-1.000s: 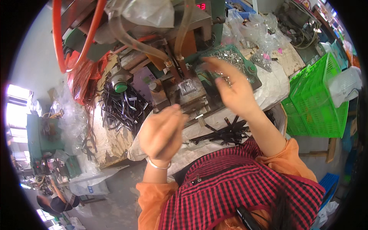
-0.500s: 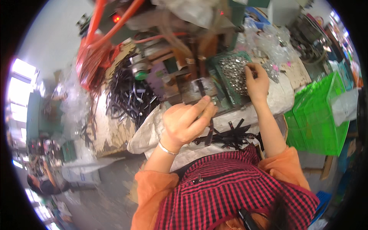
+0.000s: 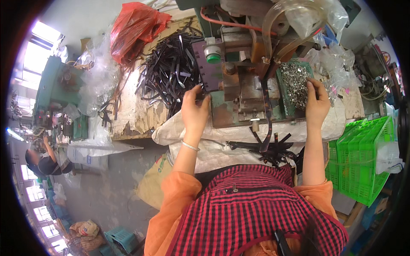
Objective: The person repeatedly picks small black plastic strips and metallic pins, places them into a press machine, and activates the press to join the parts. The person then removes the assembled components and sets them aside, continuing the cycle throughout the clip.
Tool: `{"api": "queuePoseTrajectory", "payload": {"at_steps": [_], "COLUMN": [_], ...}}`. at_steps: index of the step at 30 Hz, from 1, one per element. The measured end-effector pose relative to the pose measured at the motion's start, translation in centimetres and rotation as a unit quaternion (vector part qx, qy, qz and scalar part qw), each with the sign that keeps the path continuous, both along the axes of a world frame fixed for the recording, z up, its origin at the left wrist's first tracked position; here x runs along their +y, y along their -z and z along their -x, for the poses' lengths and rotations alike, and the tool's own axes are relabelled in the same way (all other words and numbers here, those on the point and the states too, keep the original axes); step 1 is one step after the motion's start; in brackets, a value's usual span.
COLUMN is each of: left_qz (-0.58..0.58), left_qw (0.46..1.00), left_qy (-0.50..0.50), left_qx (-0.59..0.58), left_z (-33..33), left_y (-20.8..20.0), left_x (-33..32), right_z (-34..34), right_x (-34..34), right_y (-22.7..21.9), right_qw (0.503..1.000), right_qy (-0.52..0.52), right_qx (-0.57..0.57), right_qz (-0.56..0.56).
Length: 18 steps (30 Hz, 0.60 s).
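Observation:
My left hand is over the near right side of a heap of dark strips, thumb and fingers apart, with nothing visible between them. At the right, my right hand has its fingers curled at the edge of a green tray of small shiny metal pieces. Its fingertips are drawn together; anything between them is too small to make out. Between my hands, a single dark strip runs from under the head of a bench press down over its front edge, with neither hand touching it.
More dark strips lie on white sacking before me. A green-capped button stands beside the press. A red plastic bag lies beyond the heap. A green crate stands right; another person works far left.
My left hand has left the strip at the press and moved left to the heap. My right hand stays by the metal pieces. The view has shifted.

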<state>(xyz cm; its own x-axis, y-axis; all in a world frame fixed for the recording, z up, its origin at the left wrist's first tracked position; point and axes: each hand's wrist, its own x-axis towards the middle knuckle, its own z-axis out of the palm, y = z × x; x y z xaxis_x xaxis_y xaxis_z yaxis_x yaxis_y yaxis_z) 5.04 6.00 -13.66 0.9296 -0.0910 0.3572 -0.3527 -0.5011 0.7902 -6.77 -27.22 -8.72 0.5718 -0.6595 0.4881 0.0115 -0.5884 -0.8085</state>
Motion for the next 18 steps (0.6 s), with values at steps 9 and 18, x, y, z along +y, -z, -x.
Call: {"api": "queuePoseTrajectory", "payload": {"at_steps": [9,18], "left_qz": [0.039,0.063], "left_qw": [0.999,0.998], "left_qy": [-0.019,0.011], "left_qx": [0.015,-0.004], "left_z": [-2.0,-2.4], "left_y": [0.5,1.1], "left_x": [-1.2,-1.1], "right_z": [-1.9,1.6], "right_x": [3.3,-0.2], "right_y": [-3.1,1.4], "right_qw": [0.993,0.997], "right_qy": [-0.076,0.050], "right_qx": [-0.049,-0.022], "right_qz": [-0.080,-0.062]}}
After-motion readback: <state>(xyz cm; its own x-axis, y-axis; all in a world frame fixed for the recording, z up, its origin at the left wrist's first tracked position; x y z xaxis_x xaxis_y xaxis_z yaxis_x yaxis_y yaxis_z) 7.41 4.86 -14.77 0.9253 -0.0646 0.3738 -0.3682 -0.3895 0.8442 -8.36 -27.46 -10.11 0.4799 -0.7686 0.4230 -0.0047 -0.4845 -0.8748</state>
